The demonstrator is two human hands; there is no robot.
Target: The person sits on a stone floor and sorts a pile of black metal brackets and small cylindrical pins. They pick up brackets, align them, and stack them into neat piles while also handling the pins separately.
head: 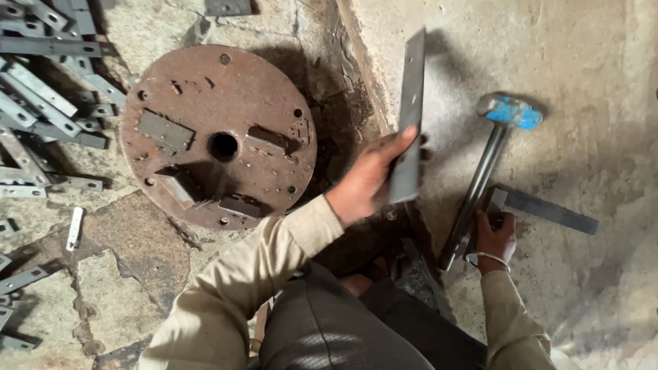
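left hand (pixel 367 183) clamped round a flat steel bar (pixel 410 116), held upright just right of the round rusty plate (pixel 218 137) — right hand (pixel 495 236) closed on the try square (pixel 541 209), blue-headed hammer (pixel 508 111) beside it; best kept firm near the bar's lower end.

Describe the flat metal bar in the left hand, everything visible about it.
The flat metal bar is a long, narrow grey strip, apparently steel, with dull, slightly worn faces. It stands nearly upright in view, tilted slightly, raised above the stone floor. The left hand grips its lower part, fingers wrapped across the face. Its lower end looks motion-blurred. Nothing else visibly touches it.
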